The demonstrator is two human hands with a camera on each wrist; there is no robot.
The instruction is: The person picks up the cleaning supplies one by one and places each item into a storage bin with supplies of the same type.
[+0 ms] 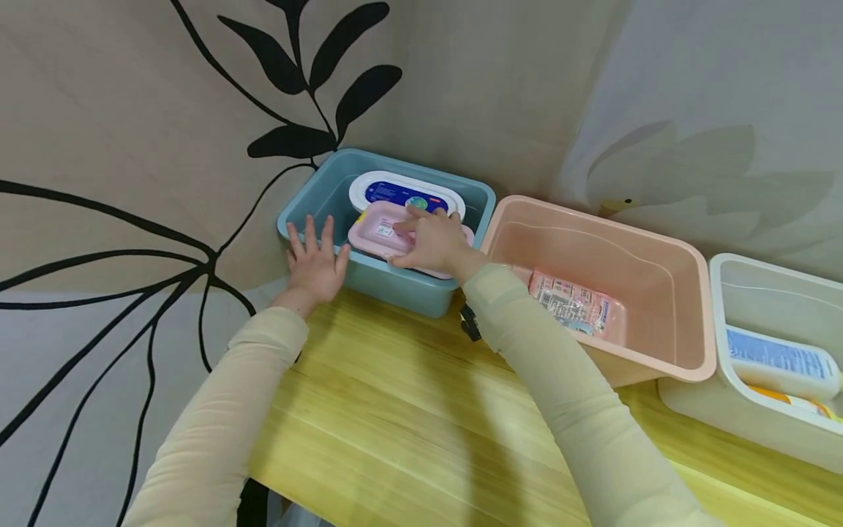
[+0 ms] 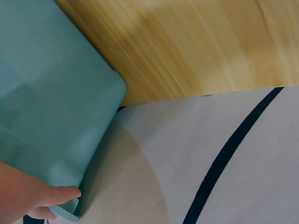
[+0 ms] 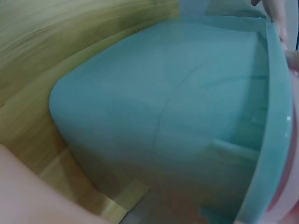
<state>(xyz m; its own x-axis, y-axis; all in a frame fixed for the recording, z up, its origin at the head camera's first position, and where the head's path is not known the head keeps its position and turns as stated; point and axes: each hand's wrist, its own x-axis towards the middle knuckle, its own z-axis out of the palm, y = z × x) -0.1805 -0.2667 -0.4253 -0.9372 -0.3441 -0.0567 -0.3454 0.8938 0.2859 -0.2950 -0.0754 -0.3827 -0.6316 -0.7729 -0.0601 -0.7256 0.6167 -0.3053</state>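
Note:
A teal bin (image 1: 408, 296) stands at the far left of the wooden table. Inside it, a pink-lidded pack (image 1: 375, 227) with a small white label lies in front of a white-lidded pack (image 1: 405, 192) with a dark blue label. My left hand (image 1: 316, 269) rests at the bin's front left corner, fingers spread and straight over the rim; the left wrist view shows a finger along that edge. Over the right part of the pink-lidded pack lies my right hand (image 1: 435, 240), its fingers spread across the top and its thumb near the front rim. The palm hides part of the lid.
Right of the teal bin stands a peach bin (image 1: 658, 307) with a pink printed packet (image 1: 573, 301) in it. Further right, a cream bin (image 1: 718, 410) holds a white and blue bottle (image 1: 780, 359). Behind them hangs a curtain (image 1: 494, 95) with black leaf patterns.

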